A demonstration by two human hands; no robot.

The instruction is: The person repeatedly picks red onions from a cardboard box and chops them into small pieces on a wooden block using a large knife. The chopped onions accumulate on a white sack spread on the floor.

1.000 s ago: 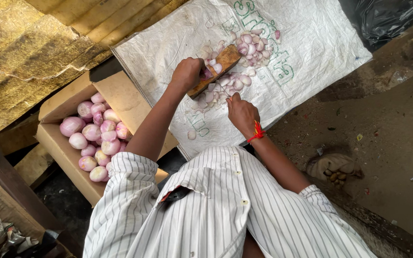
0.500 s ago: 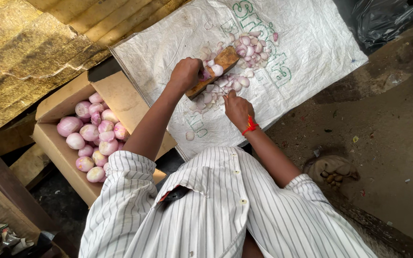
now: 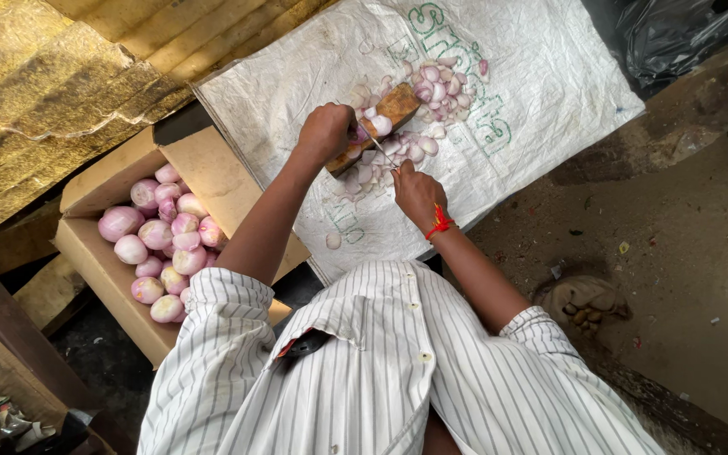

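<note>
The left hand [image 3: 323, 132] is closing its fingers on an onion [image 3: 381, 125] lying on the wooden block [image 3: 377, 125] on the white sack [image 3: 541, 93]. The right hand [image 3: 417, 194] is pinching a knife [image 3: 380, 152] beside it.

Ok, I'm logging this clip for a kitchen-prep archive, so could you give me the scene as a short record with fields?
Setting: white woven sack spread on the ground
Left hand: closed over an onion on the wooden block
Right hand: grips a knife, blade toward the block
Cut pieces: heaped on the sack beyond the block
Cardboard box: left of the person, holds peeled pinkish onions
Clothing: striped shirt, red wrist thread
</note>
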